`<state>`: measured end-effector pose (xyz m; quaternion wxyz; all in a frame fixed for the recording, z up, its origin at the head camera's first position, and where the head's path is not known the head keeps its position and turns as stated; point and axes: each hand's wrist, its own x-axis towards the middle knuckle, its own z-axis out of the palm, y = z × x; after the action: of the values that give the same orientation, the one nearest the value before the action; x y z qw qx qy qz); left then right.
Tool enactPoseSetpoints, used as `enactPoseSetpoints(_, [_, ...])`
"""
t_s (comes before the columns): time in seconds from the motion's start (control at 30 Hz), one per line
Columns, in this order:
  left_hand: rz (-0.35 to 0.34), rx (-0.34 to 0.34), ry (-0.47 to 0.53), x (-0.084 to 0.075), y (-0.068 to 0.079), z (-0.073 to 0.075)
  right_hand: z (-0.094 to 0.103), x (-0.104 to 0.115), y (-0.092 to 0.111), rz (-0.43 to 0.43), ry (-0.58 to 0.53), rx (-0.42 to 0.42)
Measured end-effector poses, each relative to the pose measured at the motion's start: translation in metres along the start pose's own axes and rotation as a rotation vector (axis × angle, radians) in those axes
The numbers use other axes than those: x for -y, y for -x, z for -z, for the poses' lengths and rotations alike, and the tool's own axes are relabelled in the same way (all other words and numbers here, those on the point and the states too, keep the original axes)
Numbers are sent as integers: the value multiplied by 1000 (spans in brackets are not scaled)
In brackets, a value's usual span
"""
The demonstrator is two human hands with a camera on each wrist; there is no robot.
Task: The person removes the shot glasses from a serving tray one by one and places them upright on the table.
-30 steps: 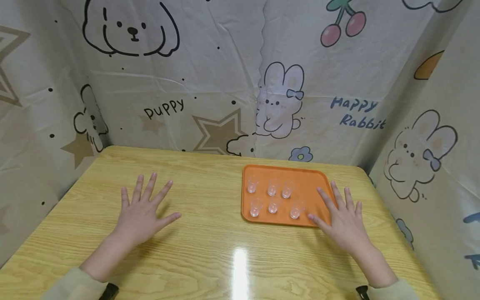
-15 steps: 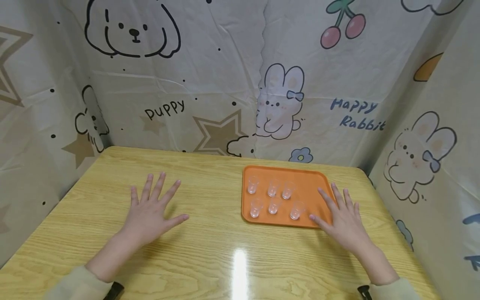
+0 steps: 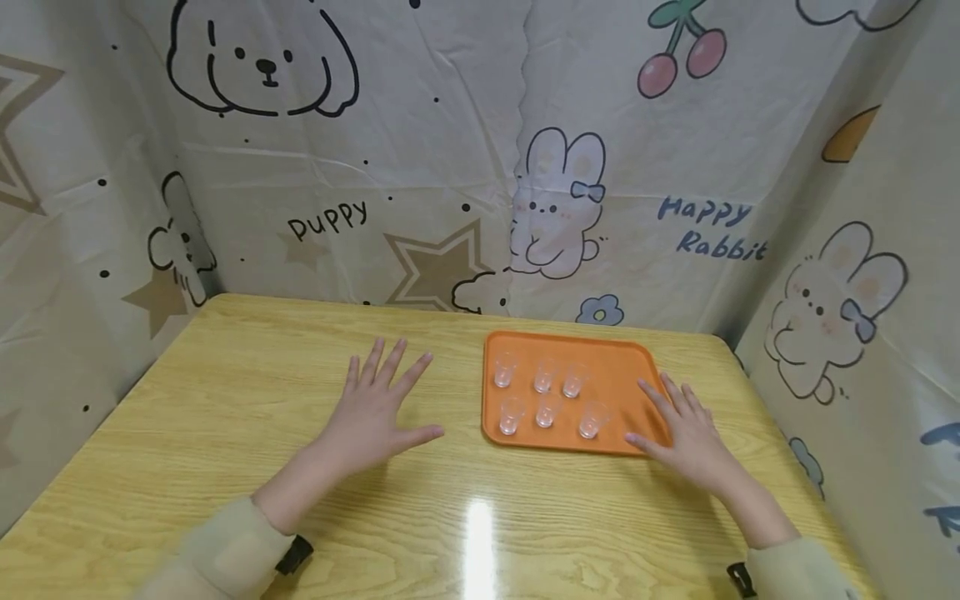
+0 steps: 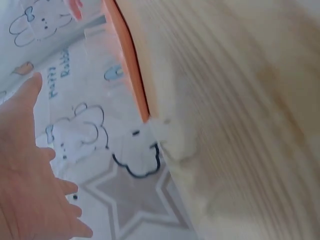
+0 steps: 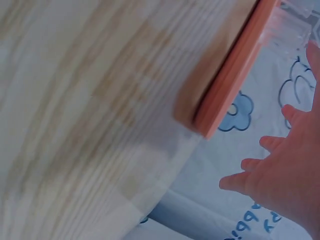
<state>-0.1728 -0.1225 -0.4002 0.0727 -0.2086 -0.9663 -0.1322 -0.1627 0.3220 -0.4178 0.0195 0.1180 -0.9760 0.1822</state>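
An orange tray lies on the wooden table, right of the middle. Several small clear cups stand upright on it in two rows, towards its left side. My left hand, fingers spread, hovers over the table to the left of the tray, apart from it and holding nothing. Near the tray's right edge is my right hand, its thumb and index finger reaching over that edge in the head view. Whether it touches the tray I cannot tell. In the right wrist view its fingers are extended with nothing between them.
The wooden table extends left of the tray and in front of it. A printed curtain hangs close behind the table and along both sides. A bright light reflection shows near the front.
My left hand has moved right, towards the tray, with its fingers still spread. The right hand has shifted only slightly, its fingers now closer together. The tray and cups stay in place.
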Motion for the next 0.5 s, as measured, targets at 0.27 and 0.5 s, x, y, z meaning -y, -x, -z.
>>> enactPoseSetpoints(0.27, [-110, -5, 87, -27, -25, -21, -4, -19, -5, 12, -9, 55])
enactPoseSetpoints(0.5, [-235, 106, 244, -41, -48, -38, -4, -29, -8, 11, -19, 118])
